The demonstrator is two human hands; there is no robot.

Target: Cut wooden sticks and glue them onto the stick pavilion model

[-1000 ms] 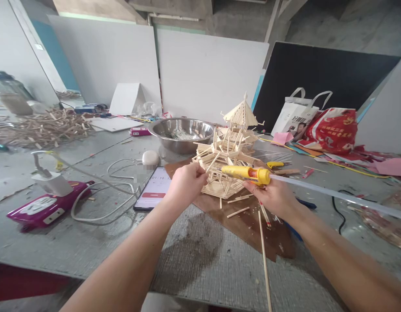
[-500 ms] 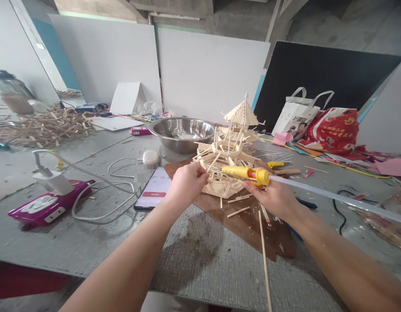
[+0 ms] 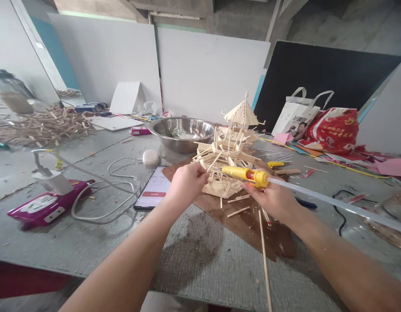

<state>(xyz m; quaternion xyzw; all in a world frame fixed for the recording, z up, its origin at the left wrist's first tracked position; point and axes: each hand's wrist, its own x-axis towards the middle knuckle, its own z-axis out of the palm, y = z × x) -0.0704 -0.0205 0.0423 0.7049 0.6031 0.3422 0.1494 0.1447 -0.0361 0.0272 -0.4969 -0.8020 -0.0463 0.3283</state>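
My right hand (image 3: 278, 197) is wrapped round a yellow glue gun (image 3: 241, 174). A long clear glue stick (image 3: 324, 197) juts from its back end. The gun's nozzle end lies at the near side of a tiered pavilion model (image 3: 224, 187) built of thin wooden sticks. At the model's left side, my left hand (image 3: 190, 178) pinches the lower end of a short wooden stick (image 3: 215, 161) that slants up against the model. Behind stands a pointed stick roof (image 3: 242, 113). Brown sheeting (image 3: 252, 229) lies beneath, with loose sticks (image 3: 238, 212) on it.
A steel bowl (image 3: 184, 145) stands behind the model. To the left are a phone (image 3: 151, 199), a white cable and a purple power strip (image 3: 47, 206). Yellow-handled pliers (image 3: 276, 164) lie at right, bags (image 3: 333, 130) farther back. One long stick (image 3: 265, 260) points toward me.
The glue gun's rear and the trailing glue stick have dipped slightly, and my right forearm has shifted a little. My left hand stays in place on the stick.
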